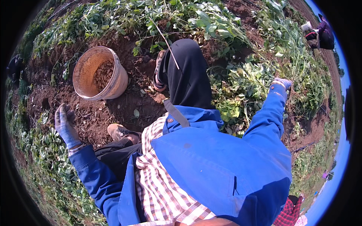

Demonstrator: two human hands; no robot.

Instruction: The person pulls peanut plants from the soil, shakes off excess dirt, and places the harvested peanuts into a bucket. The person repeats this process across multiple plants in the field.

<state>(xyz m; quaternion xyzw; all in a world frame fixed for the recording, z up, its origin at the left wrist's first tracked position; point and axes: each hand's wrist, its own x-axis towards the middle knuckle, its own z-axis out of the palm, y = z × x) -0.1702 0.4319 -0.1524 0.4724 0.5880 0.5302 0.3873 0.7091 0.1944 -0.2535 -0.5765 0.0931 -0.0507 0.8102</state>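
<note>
My left hand (65, 124), in a light glove with a dirty palm, is raised at the left over bare soil, its fingers curled; whether it holds something small I cannot tell. Above and right of it, a dirty white plastic bucket (121, 82) stands tilted in view with peanuts in their shells (104, 74) at its bottom. My right hand (282, 82), gloved too, reaches out to the right and is closed around the stems of uprooted leafy plants (294, 67). Its fingertips are mostly hidden by the cuff and stems.
Rows of leafy plants (118, 17) lie along the top and lower left. Reddish soil (90, 121) lies around the bucket. A thin dry stalk (165, 41) crosses my knee. Other people are at the upper right (325, 34) and, in a red checked shirt, at the lower right (288, 213).
</note>
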